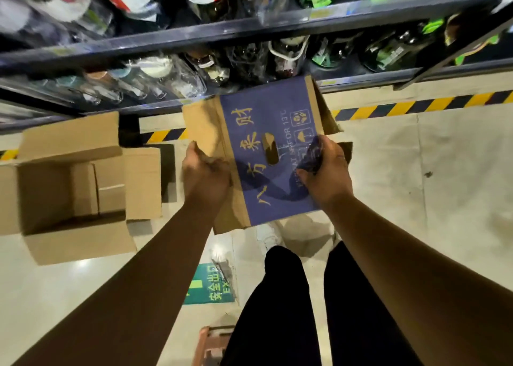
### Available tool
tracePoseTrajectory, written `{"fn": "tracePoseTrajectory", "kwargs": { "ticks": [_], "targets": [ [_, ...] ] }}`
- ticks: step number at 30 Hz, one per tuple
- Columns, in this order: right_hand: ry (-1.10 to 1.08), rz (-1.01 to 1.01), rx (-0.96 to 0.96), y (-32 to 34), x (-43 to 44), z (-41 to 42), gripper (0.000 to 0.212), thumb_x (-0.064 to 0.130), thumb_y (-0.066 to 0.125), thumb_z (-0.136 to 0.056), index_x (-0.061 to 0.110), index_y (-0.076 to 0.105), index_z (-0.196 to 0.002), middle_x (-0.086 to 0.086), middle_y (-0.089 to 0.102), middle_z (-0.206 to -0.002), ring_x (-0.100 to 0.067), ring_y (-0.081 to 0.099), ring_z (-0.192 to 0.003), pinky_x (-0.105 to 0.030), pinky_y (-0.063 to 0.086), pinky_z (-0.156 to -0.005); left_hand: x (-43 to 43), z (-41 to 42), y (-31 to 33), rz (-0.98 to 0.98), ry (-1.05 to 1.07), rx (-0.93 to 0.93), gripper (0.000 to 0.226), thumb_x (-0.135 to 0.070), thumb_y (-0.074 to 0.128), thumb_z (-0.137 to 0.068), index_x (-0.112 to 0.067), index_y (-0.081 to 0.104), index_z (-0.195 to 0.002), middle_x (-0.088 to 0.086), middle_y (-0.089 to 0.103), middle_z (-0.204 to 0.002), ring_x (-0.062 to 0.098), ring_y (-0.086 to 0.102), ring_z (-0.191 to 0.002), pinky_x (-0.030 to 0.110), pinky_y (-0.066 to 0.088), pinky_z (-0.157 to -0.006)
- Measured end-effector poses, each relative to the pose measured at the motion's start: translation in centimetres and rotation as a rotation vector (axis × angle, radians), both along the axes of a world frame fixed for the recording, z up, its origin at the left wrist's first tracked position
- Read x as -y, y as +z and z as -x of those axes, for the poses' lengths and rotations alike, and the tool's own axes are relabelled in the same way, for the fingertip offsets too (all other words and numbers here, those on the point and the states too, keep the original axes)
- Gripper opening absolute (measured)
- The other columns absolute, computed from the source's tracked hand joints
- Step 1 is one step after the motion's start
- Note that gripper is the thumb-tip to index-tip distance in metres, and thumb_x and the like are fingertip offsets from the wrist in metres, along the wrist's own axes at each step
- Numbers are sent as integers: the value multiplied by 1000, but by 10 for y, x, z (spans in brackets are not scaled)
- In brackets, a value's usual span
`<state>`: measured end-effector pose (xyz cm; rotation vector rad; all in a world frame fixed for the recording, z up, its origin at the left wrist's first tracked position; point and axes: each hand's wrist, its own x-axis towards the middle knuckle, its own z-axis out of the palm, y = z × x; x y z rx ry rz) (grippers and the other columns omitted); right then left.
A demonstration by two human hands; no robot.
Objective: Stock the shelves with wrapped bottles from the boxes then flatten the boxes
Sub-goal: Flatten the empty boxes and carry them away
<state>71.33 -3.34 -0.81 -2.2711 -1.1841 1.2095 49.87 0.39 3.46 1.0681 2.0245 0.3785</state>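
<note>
Item: blue printed box [249, 132], brown flaps, gold lettering, oval handle hole in the blue panel. Held in mid-air at centre, in front of the lowest shelf, panel facing up; it looks partly collapsed.

Left hand [205, 171]: fingers curled round the brown left edge of the box, clamped on the cardboard.

Right hand [326, 171]: fingers curled over the right edge, pinching a bunched piece of blue material; what exactly that piece is cannot be told.

Open brown box [80, 243]: on the floor at left, flaps spread, a cardboard divider inside, well apart from the held box.

Shelves [194, 37]: dark metal, far side, two tiers in view.

Wrapped bottles [166, 74]: clear-wrapped, lying on the lower tier; more bottles on the tier above, blurred.

Hazard tape [402, 107]: yellow and black, on the floor along the shelf foot.

Green floor sign [211, 288]: near, beside the person's black trousers [277, 310].
</note>
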Motion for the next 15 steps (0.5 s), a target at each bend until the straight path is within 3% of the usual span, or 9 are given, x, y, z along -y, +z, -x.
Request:
{"fn": "tracePoseTrajectory", "kwargs": {
  "ticks": [2, 4, 6, 9, 11, 13, 15],
  "targets": [
    [-13, 18, -49, -4, -2, 1, 84, 23, 84, -75, 30, 35, -144, 5, 48, -142, -21, 51, -127, -46, 46, -106, 1, -7, -11, -26, -181, -214, 68, -27, 71, -87, -14, 41, -147, 20, 32, -154, 38, 38, -138, 45, 38, -113],
    [-9, 4, -97, -8, -3, -1, 83, 23, 82, -78, 29, 33, -145, 9, 50, -140, -17, 52, -125, -38, 45, -106, 2, -16, -21, -55, -371, -381, 76, -42, 69, -86, -18, 37, -150, 21, 17, -162, 43, 24, -145, 52, 29, -117],
    [3, 9, -158, -8, -6, -4, 76, 21, 77, -84, 27, 32, -145, 10, 52, -135, -14, 53, -120, -30, 44, -97, 2, -33, -31, -68, -539, -376, 77, -44, 64, -89, -20, 31, -154, 14, 13, -165, 40, 16, -149, 50, 20, -120],
    [62, -38, -156, -11, -6, -11, 67, 20, 74, -86, 28, 38, -142, 6, 53, -136, -16, 54, -121, -36, 50, -99, 2, -66, -46, -131, -729, -371, 77, -49, 56, -85, -17, 36, -152, 14, 24, -163, 42, 21, -148, 52, 20, -119],
    [94, -65, -168, -14, -4, -21, 62, 21, 71, -87, 29, 40, -140, 7, 54, -135, -13, 54, -118, -34, 51, -97, 3, -90, -51, -85, -749, -403, 74, -52, 55, -89, -21, 33, -153, 9, 17, -165, 40, 12, -150, 53, 15, -119],
    [84, -76, -190, -18, -1, -32, 56, 21, 67, -90, 30, 41, -139, 11, 56, -130, -9, 55, -113, -20, 47, -89, 3, -114, -50, -64, -687, -426, 75, -52, 57, -91, -22, 30, -154, 5, 9, -166, 36, 4, -152, 52, 9, -121],
    [80, -76, -163, -18, 2, -41, 48, 22, 63, -94, 29, 43, -137, 12, 57, -127, -9, 56, -109, -17, 45, -87, 2, -133, -49, -64, -635, -447, 79, -55, 56, -91, -21, 25, -156, 4, 7, -166, 34, 1, -152, 51, 7, -122]
  ]
}}
